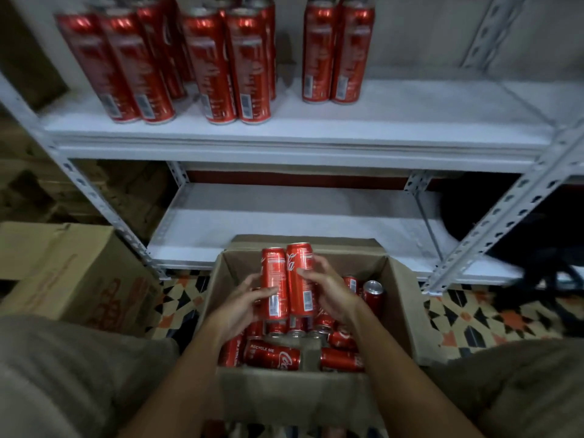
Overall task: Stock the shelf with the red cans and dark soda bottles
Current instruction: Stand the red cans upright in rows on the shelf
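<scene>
— What is gripped at this moment?

— Two red cans are held upright and side by side, touching, above the open cardboard box (pixel 401 298). The left can (pixel 273 284) is gripped by the left hand (pixel 240 306), with fingers curled round its lower half. The right can (pixel 300 279) is gripped by the right hand (pixel 328 287), with the thumb laid across its front and the fingers wrapped behind.

— What is found beneath the grip?

— More red cans are seen in the box just below the hands: some are stood upright, and several are laid on their sides, among them one marked "RECYCLE ME" (pixel 271 358), nearest the forearms.

— And beyond the grip?

— A white metal shelf (pixel 410 121) is placed well above and behind the held pair. Red cans are stood on it in three clusters: one far up and left (pixel 126 64), one just left of straight above (pixel 227 64), and a pair straight above (pixel 338 52). A lower shelf board (pixel 284 216) is seen directly behind the box.

— Anything beside the grip?

— A closed cardboard carton (pixel 63 270) is set well to the left, on a patterned floor (pixel 493 314).
</scene>
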